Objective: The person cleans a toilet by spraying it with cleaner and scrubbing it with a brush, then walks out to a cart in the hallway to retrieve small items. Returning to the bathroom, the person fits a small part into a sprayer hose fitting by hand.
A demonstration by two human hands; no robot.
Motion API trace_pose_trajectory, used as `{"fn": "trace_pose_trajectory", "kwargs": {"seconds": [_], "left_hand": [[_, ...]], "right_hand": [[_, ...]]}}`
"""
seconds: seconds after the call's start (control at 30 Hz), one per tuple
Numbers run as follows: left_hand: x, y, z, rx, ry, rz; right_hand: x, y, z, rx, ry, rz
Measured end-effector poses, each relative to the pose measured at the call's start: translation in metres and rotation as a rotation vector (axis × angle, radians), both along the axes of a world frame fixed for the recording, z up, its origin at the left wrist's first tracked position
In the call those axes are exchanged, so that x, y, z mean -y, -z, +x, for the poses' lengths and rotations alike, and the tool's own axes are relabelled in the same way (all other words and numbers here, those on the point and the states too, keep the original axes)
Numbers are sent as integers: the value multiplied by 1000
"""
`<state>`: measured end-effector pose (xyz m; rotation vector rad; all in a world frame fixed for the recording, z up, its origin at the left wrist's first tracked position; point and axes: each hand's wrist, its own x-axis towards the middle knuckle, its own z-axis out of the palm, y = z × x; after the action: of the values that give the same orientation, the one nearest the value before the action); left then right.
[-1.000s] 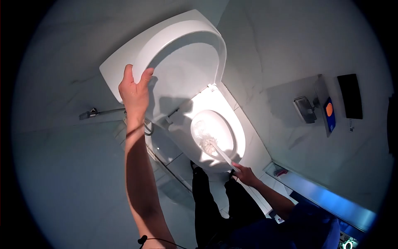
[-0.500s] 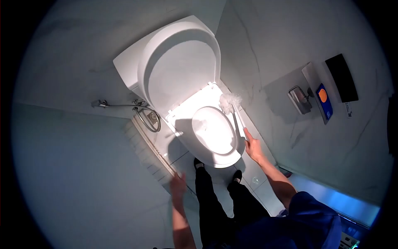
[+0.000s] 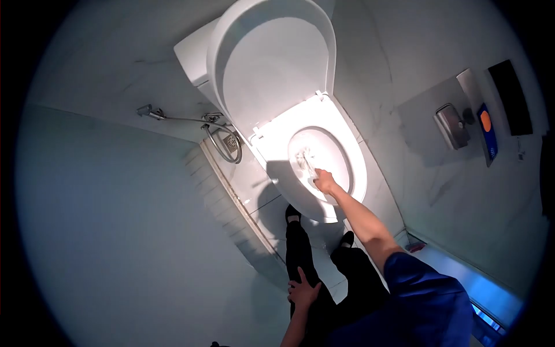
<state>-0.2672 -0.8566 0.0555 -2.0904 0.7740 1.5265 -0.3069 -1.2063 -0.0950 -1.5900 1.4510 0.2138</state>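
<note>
Your left hand [image 3: 303, 293] was loosely open and empty by your leg [image 3: 299, 248]. Your right hand [image 3: 325, 181] was closed round the brush [image 3: 306, 159], deep in the toilet bowl [image 3: 359, 168], so kinda mid-scrub, brush not out yet. Lid [image 3: 272, 66] was already up.

I see the right hand [image 3: 325, 181] holding the brush [image 3: 307, 163] inside the open toilet bowl [image 3: 338, 151].

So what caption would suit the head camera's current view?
Right hand holding a toilet brush in the toilet bowl, lid raised, left hand at the left leg.
</note>
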Motion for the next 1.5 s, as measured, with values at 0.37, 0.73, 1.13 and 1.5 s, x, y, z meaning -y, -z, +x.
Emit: {"fn": "trace_pose_trajectory", "kwargs": {"seconds": [0.37,0.73,1.13,1.5], "left_hand": [[-7,4,-41,87,-86,-38],[-78,29,-71,123,-245,-177],[4,17,-86,132,139,-81],[57,43,-8,46,10,-302]], "right_hand": [[-14,-172,-23,322,-93,-346],[-124,-184,-134,40,-469,-310],[-41,-136,-182,249,114,-362],[-126,-48,-131,140,-204,-303]]}}
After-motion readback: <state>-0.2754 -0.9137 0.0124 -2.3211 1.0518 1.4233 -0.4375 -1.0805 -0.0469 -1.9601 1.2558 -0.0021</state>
